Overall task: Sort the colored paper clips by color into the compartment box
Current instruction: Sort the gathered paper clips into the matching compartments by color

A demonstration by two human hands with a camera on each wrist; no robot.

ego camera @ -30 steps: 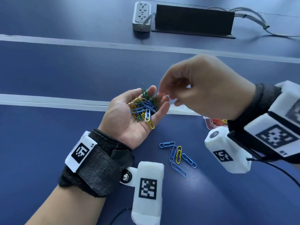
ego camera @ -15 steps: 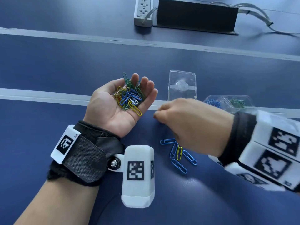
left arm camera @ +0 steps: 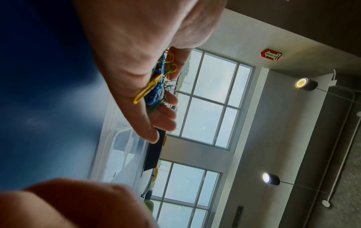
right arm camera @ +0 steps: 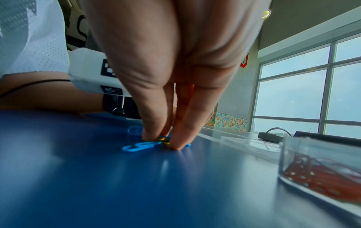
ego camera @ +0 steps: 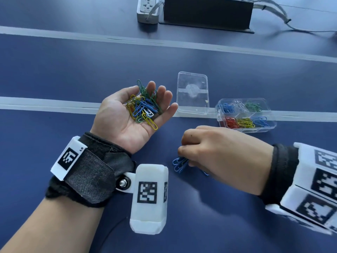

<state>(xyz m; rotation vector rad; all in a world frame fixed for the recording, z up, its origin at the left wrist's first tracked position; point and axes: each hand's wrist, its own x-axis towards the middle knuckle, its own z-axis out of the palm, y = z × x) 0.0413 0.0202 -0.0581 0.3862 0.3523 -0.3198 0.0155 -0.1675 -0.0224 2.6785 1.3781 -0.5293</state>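
My left hand (ego camera: 125,128) lies palm up above the blue table with relaxed fingers and carries a heap of mixed paper clips (ego camera: 144,108), green, blue, yellow and white. The left wrist view shows the same heap (left arm camera: 156,86) on that hand (left arm camera: 156,117). My right hand (ego camera: 184,157) is down on the table, fingertips pinching a bunch of blue clips (ego camera: 178,164). Up close, the thumb and fingers (right arm camera: 179,138) squeeze a blue clip (right arm camera: 136,147) and a yellow one (right arm camera: 163,138). The clear compartment box (ego camera: 269,123) holds blue, white, green, red and yellow clips in separate cells.
The box's clear lid (ego camera: 193,94) lies flat between my left hand and the box. A power strip (ego camera: 147,10), a black stand (ego camera: 206,13) and cables (ego camera: 284,19) sit at the far edge. Grey tape lines (ego camera: 45,105) cross the table. The box wall (right arm camera: 312,154) stands right of my right hand.
My right hand left the heap on the left palm, dropped to the loose clips on the table and gathered them into a bunch. The left hand stayed palm up.
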